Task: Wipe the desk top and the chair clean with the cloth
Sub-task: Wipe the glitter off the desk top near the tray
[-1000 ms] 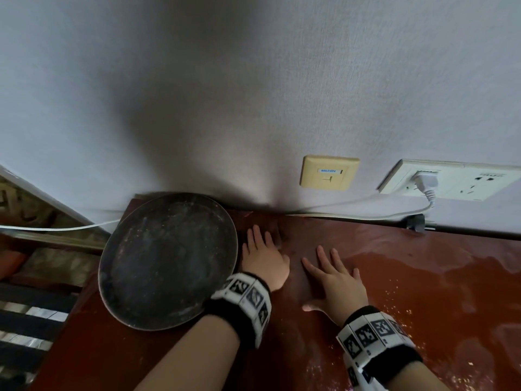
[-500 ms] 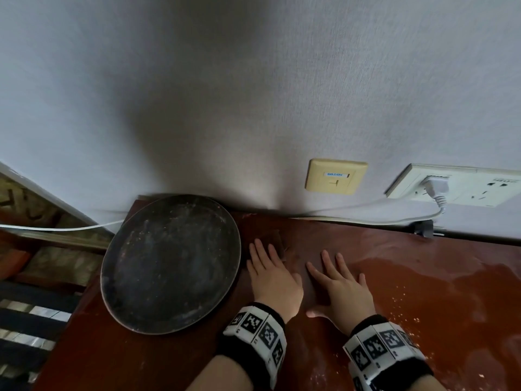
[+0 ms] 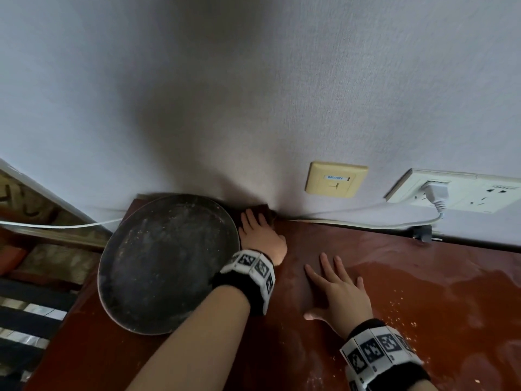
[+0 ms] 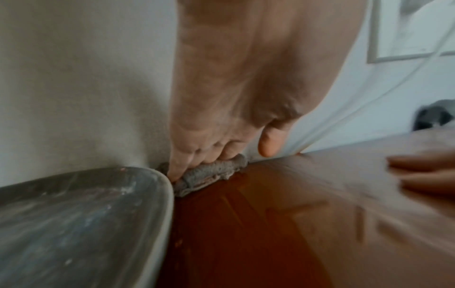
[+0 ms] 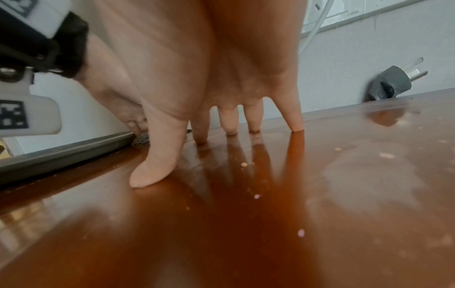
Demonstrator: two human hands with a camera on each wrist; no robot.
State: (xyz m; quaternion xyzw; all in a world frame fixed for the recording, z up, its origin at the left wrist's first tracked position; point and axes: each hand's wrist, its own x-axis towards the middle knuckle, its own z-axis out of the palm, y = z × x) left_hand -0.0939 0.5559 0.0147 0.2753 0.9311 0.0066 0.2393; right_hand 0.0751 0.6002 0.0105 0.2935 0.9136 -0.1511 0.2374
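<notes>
Cloth (image 4: 211, 173) looks soft, bunching under your left hand (image 3: 260, 235) pressing it flat-fingered; right hand (image 3: 339, 292) splayed, empty on desk top (image 3: 423, 292); press mid-wad.

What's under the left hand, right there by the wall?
A bunched grey cloth lies under the left hand, whose fingers press it onto the desk top where it meets the wall, beside the round tray. The hand covers most of the cloth.

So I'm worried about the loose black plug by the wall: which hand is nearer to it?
Right. The right hand lies flat on the desk, left of the plug; the left hand presses the cloth farther left.
</notes>
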